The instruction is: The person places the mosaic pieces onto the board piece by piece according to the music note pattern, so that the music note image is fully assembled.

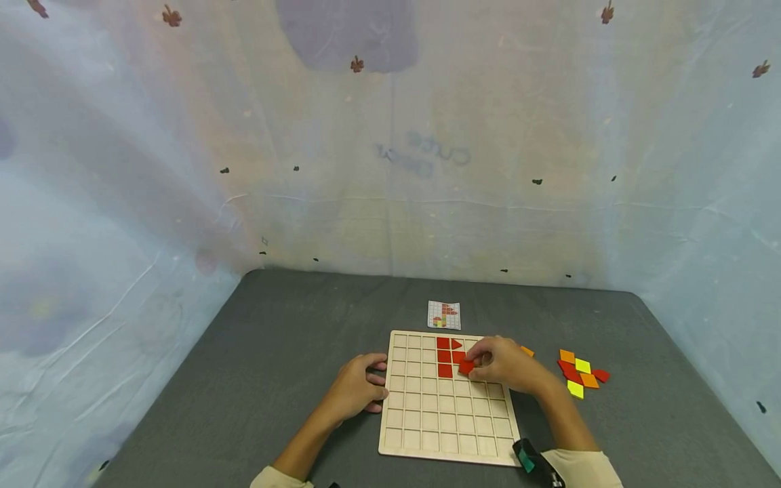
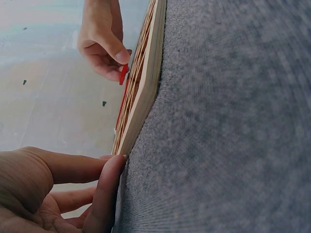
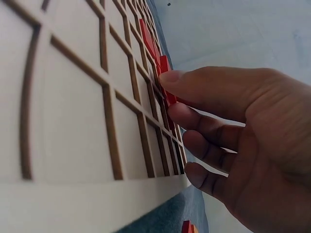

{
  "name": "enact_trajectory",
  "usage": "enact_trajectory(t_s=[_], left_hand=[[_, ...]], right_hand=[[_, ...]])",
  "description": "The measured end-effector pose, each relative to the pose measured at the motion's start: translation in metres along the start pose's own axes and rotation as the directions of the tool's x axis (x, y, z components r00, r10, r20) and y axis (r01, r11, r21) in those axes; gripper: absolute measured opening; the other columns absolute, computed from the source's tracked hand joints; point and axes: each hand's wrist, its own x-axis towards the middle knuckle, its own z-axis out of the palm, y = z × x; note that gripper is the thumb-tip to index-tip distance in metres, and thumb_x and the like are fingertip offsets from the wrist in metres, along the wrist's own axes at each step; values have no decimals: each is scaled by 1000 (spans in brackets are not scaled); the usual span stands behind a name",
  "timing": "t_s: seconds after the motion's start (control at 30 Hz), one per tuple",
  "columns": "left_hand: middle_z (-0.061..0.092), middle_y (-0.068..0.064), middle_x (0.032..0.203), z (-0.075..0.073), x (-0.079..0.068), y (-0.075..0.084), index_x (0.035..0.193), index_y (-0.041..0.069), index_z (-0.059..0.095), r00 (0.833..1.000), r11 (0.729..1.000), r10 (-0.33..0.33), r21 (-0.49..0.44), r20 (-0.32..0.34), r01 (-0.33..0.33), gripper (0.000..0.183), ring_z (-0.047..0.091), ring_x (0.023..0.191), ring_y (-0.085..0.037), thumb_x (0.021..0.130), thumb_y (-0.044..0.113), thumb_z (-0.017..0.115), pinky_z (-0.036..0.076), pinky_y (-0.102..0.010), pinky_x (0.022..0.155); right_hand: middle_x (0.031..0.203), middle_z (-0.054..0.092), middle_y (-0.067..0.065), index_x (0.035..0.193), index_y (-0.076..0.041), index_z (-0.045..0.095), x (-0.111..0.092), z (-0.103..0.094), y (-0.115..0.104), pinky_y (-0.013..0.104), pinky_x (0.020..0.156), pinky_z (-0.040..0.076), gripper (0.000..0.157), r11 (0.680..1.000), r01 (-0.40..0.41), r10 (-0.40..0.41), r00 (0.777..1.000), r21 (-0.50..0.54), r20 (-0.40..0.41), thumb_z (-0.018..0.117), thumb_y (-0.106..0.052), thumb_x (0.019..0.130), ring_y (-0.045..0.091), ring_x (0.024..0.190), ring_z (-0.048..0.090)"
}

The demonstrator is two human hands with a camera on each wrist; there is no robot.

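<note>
A wooden grid board (image 1: 448, 407) lies flat on the grey table. Several red tiles (image 1: 444, 357), squares and a triangle, sit in its upper cells. My right hand (image 1: 505, 364) pinches another red tile (image 1: 466, 367) between thumb and fingers, above the board's upper right part. That tile (image 3: 165, 73) is tilted and seen nearly edge-on in the right wrist view; its exact shape is partly hidden. At the board's left edge, my left hand (image 1: 356, 385) rests with thumb and fingers touching the side. The left wrist view shows its thumb (image 2: 104, 194) against the board's edge.
Beyond the board lies a small printed pattern card (image 1: 444, 315). To the right are scattered red, orange and yellow tiles (image 1: 575, 386). An orange tile (image 1: 527, 351) is partly hidden behind my right hand. A pale patterned sheet (image 1: 390, 135) hangs around the table.
</note>
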Motion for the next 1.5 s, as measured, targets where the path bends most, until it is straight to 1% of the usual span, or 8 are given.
enact_trajectory(t_s=[0.17,0.3,0.43,0.63,0.83,1.03,1.3,1.5], left_hand=[[59,-21,132,-1,1,-1,147,-8,54,1000,1000,3,14,-1,-3,67,66,101,-23,83,-9,75,65,-32,59],[59,-21,132,-1,0,-1,147,-8,54,1000,1000,0,15,-2,0,67,65,100,-23,83,-9,75,65,-33,59],[59,-21,132,-1,0,-1,147,-8,54,1000,1000,3,14,-1,-3,67,66,100,-23,83,-9,76,65,-32,59],[59,-21,132,-1,0,-1,147,-8,54,1000,1000,3,7,0,-3,68,65,100,-22,83,-9,76,65,-32,59],[60,-21,132,-1,-1,-1,147,-9,54,1000,1000,15,-1,0,-15,68,66,100,-23,83,-9,76,65,-34,59],[59,-21,132,-1,0,-1,147,-9,54,1000,1000,18,1,3,-18,67,66,100,-23,83,-9,76,65,-33,59],[59,-20,132,-2,0,-3,147,-8,54,1000,1000,6,7,7,-6,67,66,101,-23,84,-8,76,65,-33,60],[59,-20,132,-1,0,-2,147,-8,54,1000,1000,4,-5,3,-4,67,65,100,-23,83,-9,76,65,-33,59]], right_hand=[[102,69,2,109,-7,79,1,3,-2,26,71,49,27,999,19,-19,1000,-26,-4,87,-18,86,16,85,56],[101,69,2,109,-6,79,1,4,-3,26,71,50,26,1000,26,-26,1000,-18,2,87,-16,86,15,85,57],[101,69,2,109,-7,79,0,4,-4,26,71,51,25,999,22,-22,1000,-23,3,87,-14,86,15,84,58],[97,69,0,105,-9,79,0,3,-2,27,70,51,21,999,-3,2,1000,-45,-22,87,-15,86,14,83,58],[97,69,-1,103,-10,79,0,3,-1,26,68,52,19,999,16,-17,1000,-45,-16,87,-17,87,12,80,59],[98,69,-1,105,-9,80,0,4,-2,26,70,52,22,999,16,-16,1000,-30,-6,88,-15,86,12,82,59],[96,69,-1,104,-9,79,1,5,-3,25,70,51,22,1000,1,-1,1000,-20,-10,89,-15,85,14,82,58],[93,69,-1,107,-6,78,-3,-5,2,26,68,54,23,1000,-10,11,1000,11,-29,86,-16,88,16,81,60]])
